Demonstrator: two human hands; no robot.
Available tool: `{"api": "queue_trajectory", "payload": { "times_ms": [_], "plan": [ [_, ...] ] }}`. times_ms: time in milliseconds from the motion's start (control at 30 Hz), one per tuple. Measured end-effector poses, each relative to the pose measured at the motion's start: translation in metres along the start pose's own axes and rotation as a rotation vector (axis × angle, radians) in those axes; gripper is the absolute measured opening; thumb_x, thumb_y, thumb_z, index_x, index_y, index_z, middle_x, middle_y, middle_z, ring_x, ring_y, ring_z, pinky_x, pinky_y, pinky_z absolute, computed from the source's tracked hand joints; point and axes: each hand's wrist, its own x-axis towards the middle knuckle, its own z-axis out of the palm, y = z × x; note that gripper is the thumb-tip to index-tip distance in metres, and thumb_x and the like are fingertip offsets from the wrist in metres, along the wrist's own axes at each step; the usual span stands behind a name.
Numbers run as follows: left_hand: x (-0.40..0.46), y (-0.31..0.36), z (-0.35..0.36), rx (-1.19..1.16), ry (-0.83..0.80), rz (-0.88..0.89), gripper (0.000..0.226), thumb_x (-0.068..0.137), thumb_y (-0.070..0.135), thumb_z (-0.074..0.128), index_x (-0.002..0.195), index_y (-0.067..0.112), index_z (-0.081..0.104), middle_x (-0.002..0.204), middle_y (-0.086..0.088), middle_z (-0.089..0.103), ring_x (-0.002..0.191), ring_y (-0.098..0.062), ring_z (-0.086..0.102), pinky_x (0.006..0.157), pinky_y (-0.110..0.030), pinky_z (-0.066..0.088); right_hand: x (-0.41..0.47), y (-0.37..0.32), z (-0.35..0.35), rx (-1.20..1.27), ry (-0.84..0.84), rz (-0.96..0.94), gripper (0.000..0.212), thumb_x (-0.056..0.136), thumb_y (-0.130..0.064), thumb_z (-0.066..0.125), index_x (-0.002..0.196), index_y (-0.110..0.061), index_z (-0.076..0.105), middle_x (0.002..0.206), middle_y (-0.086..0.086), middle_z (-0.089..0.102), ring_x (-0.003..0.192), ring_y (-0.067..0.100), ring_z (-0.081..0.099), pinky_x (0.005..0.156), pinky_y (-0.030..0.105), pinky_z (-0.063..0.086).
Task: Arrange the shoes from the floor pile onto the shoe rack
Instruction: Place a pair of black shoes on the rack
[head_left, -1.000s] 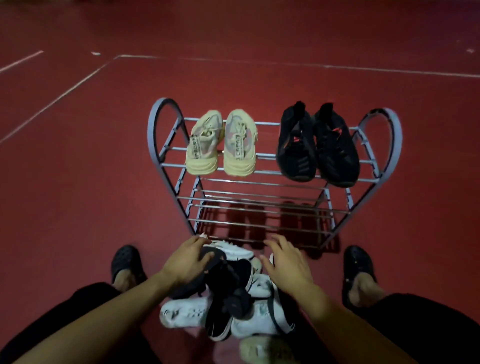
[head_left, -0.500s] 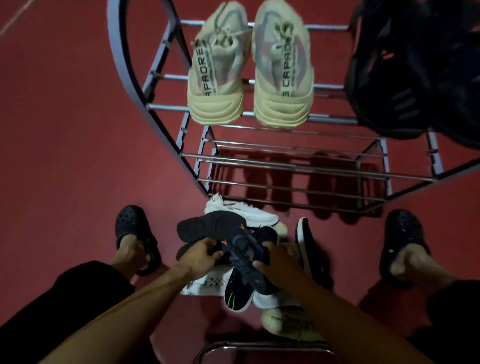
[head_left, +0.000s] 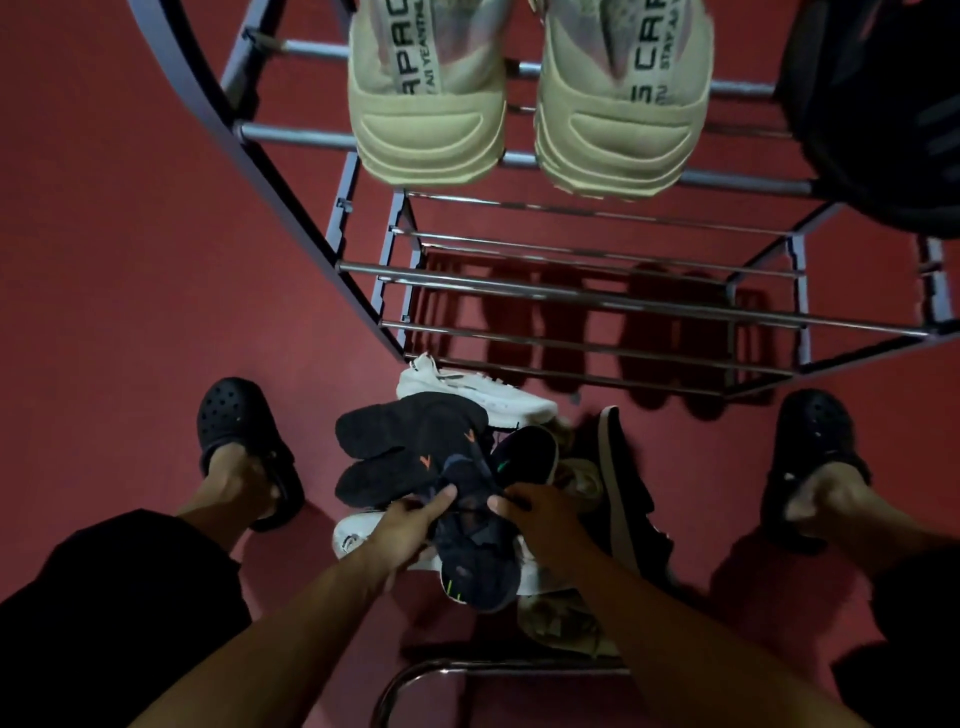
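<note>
- The floor pile (head_left: 493, 499) lies at lower centre of the frame on the red floor (head_left: 130, 260), just in front of the shoe rack (head_left: 571, 291) — a jumble of dark and white shoes stacked over one another.
- The left hand (head_left: 402, 530) is closed on a dark navy shoe (head_left: 472, 540) in the middle of the pile, its thumb pressed against the shoe's upper left side.
- The right hand (head_left: 540, 519) grips the same dark navy shoe from the right, fingers curled onto its fabric; the two hands sit close together with the shoe between them.
- Two black shoes with orange arrow marks (head_left: 410, 447) lie sole-up at the pile's upper left, touching the dark navy shoe.
- A white sneaker (head_left: 478, 389) lies at the pile's far edge, just beside the rack's bottom bars.
- A black shoe with a pale sole edge (head_left: 623, 499) lies on its side at the right of the pile.
- On the rack's top tier, upper centre of the frame, stands a pair of cream sneakers (head_left: 524, 104) with heels toward the camera; a black shoe (head_left: 883, 114) sits at the upper right of that tier.
- The lower tiers hold bare bars only.
- The person's feet in black clogs (head_left: 234, 431) stand on either side of the pile.
- A curved metal tube (head_left: 467, 670) crosses the bottom edge — what it belongs to I cannot tell.
</note>
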Motion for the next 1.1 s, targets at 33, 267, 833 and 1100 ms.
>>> {"api": "queue_trajectory", "payload": {
  "times_ms": [33, 267, 833, 1100],
  "plan": [
    [-0.002, -0.002, -0.003, -0.026, -0.031, 0.001, 0.042, 0.090, 0.043, 0.071, 0.120, 0.014, 0.069, 0.112, -0.007, 0.077, 0.103, -0.021, 0.073, 0.091, -0.036, 0.057, -0.002, -0.002, -0.001, 0.031, -0.024, -0.004, 0.033, 0.090, -0.032, 0.068, 0.077, -0.003, 0.063, 0.075, 0.005, 0.064, 0.072, 0.008, 0.059, 0.071, 0.029, 0.050],
    [-0.016, 0.008, -0.033, -0.014, -0.033, 0.039, 0.039, 0.092, 0.035, 0.069, 0.117, 0.005, 0.070, 0.112, -0.009, 0.076, 0.104, -0.022, 0.073, 0.079, -0.027, 0.058, 0.000, -0.036, -0.001, -0.072, -0.076, -0.012, 0.037, 0.094, -0.035, 0.062, 0.066, -0.010, 0.059, 0.062, -0.003, 0.057, 0.059, 0.000, 0.050, 0.059, 0.017, 0.041],
    [-0.019, 0.023, -0.038, 0.074, 0.079, 0.098, 0.032, 0.089, 0.039, 0.073, 0.104, 0.011, 0.074, 0.101, -0.004, 0.079, 0.093, -0.021, 0.074, 0.073, -0.027, 0.054, -0.055, 0.052, -0.075, -0.343, 0.609, 0.457, 0.039, 0.085, -0.028, 0.070, 0.112, -0.001, 0.064, 0.109, 0.022, 0.068, 0.099, 0.037, 0.065, 0.082, 0.039, 0.053],
    [-0.019, 0.021, -0.018, 0.123, 0.053, 0.115, 0.034, 0.085, 0.039, 0.076, 0.103, 0.011, 0.073, 0.102, -0.008, 0.078, 0.091, -0.022, 0.073, 0.076, -0.032, 0.053, -0.059, 0.022, -0.036, -0.896, 0.633, 0.009, 0.020, 0.054, -0.005, 0.082, 0.064, -0.013, 0.067, 0.059, 0.007, 0.060, 0.052, 0.028, 0.061, 0.042, 0.029, 0.045]
  ]
}}
